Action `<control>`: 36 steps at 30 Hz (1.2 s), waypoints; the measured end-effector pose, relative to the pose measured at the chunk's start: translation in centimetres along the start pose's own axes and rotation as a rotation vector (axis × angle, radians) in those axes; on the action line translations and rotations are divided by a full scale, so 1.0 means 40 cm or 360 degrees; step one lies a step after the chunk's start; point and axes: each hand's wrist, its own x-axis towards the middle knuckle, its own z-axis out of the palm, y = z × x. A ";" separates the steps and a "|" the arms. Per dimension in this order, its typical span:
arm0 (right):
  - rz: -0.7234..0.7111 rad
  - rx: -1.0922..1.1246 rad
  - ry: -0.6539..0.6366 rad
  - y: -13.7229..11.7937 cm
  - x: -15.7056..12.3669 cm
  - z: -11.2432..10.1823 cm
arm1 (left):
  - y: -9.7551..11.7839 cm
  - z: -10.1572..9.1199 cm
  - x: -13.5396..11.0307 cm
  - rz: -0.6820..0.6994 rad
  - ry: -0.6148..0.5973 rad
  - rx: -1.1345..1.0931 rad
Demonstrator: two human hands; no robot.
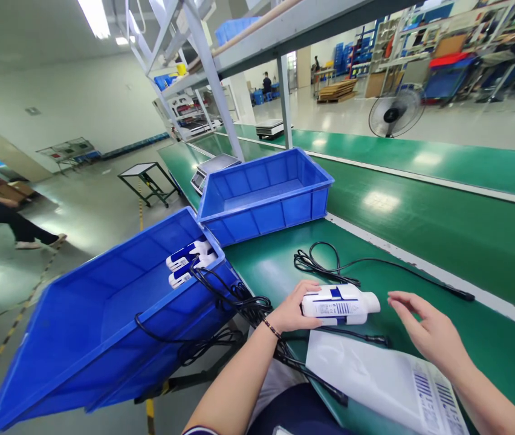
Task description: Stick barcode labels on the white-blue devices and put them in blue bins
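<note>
Two blue bins, are there? Where do they sit?

One tilted bin (103,326) leans off the near left edge of the green table (275,266), with its open side turned up toward the camera. The second bin (264,193) stands level on the table behind it, and a scale (214,169) is just past its far corner.

Is anything in the tilted one?

A pair of white-and-blue devices (189,263) lies side by side against its upper wall. Black cables (221,296) spill over the rim toward the person's lap.

And the left hand?

The left hand (291,311) is closed around the rear end of a white device (339,304). It holds the device level and low over the table, with the barcode label facing up. I cannot tell whether the device touches the surface.

What is around it?

A loose cable (325,266) is coiled on the table just behind it, and its tail runs off to the right.

The right hand?

The right hand (430,329) is open with the fingers spread. It is near the device's narrow tip but apart from it, and it grips nothing. A white bag (375,374) with printed barcodes lies flat at the table's near edge, below both hands.

Anything farther right?

A fan (396,112) stands on the floor beyond the belt.
</note>
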 end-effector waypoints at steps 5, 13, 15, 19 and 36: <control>0.0543 0.0692 -0.0400 -0.062 -0.048 0.022 | 0.005 -0.001 -0.004 -0.0037 0.0019 0.0020; 0.1134 0.1598 -0.0389 -0.114 -0.065 0.044 | 0.071 0.038 -0.023 -0.0230 0.0145 0.0275; 0.1217 0.1661 -0.0330 -0.120 -0.063 0.041 | 0.090 0.051 -0.022 -0.0229 0.0184 0.0345; 0.1321 0.1742 -0.0188 -0.119 -0.061 0.038 | 0.121 0.073 -0.010 -0.0198 0.0281 0.0436; 0.1397 0.1695 -0.0045 -0.085 -0.064 0.045 | 0.159 0.143 -0.010 -0.0459 0.0270 0.0727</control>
